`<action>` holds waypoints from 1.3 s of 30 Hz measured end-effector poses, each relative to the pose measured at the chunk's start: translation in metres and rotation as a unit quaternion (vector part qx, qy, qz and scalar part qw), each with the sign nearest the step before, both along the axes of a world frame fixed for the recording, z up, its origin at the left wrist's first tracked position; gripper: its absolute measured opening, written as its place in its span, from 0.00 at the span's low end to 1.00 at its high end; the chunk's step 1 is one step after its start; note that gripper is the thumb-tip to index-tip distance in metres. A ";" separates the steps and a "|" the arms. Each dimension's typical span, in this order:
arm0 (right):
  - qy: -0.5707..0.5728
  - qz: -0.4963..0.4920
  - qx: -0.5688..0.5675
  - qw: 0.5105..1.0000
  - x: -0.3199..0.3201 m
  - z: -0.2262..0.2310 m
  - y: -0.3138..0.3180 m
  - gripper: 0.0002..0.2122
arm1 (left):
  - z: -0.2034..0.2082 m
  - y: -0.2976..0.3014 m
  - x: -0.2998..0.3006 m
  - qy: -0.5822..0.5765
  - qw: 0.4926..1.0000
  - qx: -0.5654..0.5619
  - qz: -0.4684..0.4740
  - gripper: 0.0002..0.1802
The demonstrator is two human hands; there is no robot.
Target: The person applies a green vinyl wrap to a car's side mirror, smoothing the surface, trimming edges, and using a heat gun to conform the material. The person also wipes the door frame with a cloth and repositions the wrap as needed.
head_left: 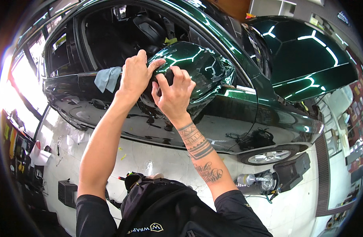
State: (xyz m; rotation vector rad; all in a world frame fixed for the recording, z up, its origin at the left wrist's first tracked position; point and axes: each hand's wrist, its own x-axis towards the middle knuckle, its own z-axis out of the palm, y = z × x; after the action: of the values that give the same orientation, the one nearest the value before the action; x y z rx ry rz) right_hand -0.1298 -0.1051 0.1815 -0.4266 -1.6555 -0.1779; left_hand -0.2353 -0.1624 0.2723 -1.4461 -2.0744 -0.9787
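A car's side mirror (207,75) is draped in glossy dark green film, smooth over the top and creased toward its right end, where it meets the door. My left hand (135,77) grips the mirror's left edge, its thumb lying over the film. Beside it, my right hand (174,93) has curled fingers pressed at the same edge. Something small and black (169,76) shows between those fingers; I cannot tell whether it is a tool or part of the mirror. A grey-blue cloth (107,79) hangs over the door's window sill, left of my left hand.
The dark car door (225,124) runs close in front of me, with its window open. At the right, the green bonnet (308,59) stands raised. On the tiled floor are a machine with a clear bottle (248,179), a black box (67,192) and yellow scraps.
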 end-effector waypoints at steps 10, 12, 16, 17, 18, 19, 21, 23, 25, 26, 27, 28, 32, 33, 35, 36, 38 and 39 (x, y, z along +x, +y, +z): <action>-0.003 -0.013 -0.007 1.000 0.000 0.006 -0.001 0.14 | 0.027 0.000 -0.039 -0.215 0.951 -0.153 -0.164 0.24; -0.011 -0.007 -0.007 1.000 0.000 0.010 -0.004 0.14 | 0.035 -0.003 -0.043 -0.296 0.914 -0.168 -0.222 0.24; -0.013 -0.005 -0.007 1.000 0.000 0.010 -0.004 0.15 | 0.040 -0.002 -0.048 -0.376 0.872 -0.181 -0.258 0.21; -0.019 -0.011 -0.009 1.000 0.000 0.006 -0.004 0.15 | 0.038 -0.004 -0.045 -0.375 0.873 -0.183 -0.254 0.20; -0.022 -0.020 -0.012 0.999 -0.001 0.004 -0.001 0.15 | 0.037 -0.002 -0.044 -0.362 0.880 -0.182 -0.248 0.18; -0.025 -0.021 -0.011 0.999 -0.004 0.003 -0.003 0.15 | 0.032 -0.006 -0.040 -0.352 0.888 -0.146 -0.256 0.18; -0.034 -0.033 -0.008 0.999 -0.003 0.004 -0.005 0.15 | 0.028 -0.002 -0.044 -0.307 0.901 -0.162 -0.259 0.19; -0.029 -0.030 -0.003 0.999 -0.002 0.004 -0.002 0.15 | 0.031 0.003 -0.043 -0.321 0.894 -0.166 -0.264 0.18; -0.030 -0.033 0.002 0.999 -0.001 0.006 -0.005 0.15 | 0.032 0.006 -0.047 -0.368 0.877 -0.161 -0.265 0.17; -0.031 -0.023 -0.002 0.999 0.000 0.005 -0.004 0.15 | 0.033 0.009 -0.045 -0.371 0.881 -0.158 -0.249 0.15; -0.028 -0.019 -0.002 0.999 -0.001 0.006 -0.004 0.15 | 0.037 0.010 -0.043 -0.373 0.887 -0.164 -0.220 0.14; -0.028 -0.022 0.002 0.999 -0.001 0.004 -0.003 0.15 | 0.037 0.012 -0.044 -0.379 0.884 -0.166 -0.218 0.13; -0.019 -0.022 0.015 0.999 -0.003 0.004 -0.005 0.15 | 0.040 0.011 -0.029 -0.279 0.940 -0.147 -0.126 0.10; -0.019 -0.022 0.016 0.999 -0.004 0.003 -0.008 0.15 | 0.040 0.016 -0.031 -0.198 0.960 -0.177 -0.084 0.13; -0.026 -0.026 0.012 0.999 -0.002 0.003 -0.006 0.15 | 0.050 0.017 -0.007 -0.083 0.979 -0.183 -0.018 0.22; -0.025 -0.024 0.012 0.999 -0.002 0.001 -0.006 0.15 | 0.050 0.019 -0.003 -0.062 0.980 -0.191 -0.010 0.26; -0.022 -0.027 0.008 0.999 -0.002 0.003 -0.004 0.14 | 0.054 0.027 0.011 -0.051 0.975 -0.214 0.037 0.24; -0.020 -0.026 0.010 0.999 -0.003 0.003 -0.005 0.14 | 0.050 0.033 0.013 -0.043 0.977 -0.197 0.063 0.19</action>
State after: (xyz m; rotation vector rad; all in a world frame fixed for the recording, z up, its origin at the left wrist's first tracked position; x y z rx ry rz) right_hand -0.1331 -0.1101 0.1847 -0.4543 -1.6821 -0.2430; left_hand -0.2219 -0.1291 0.3228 -1.4492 -2.4951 -0.6106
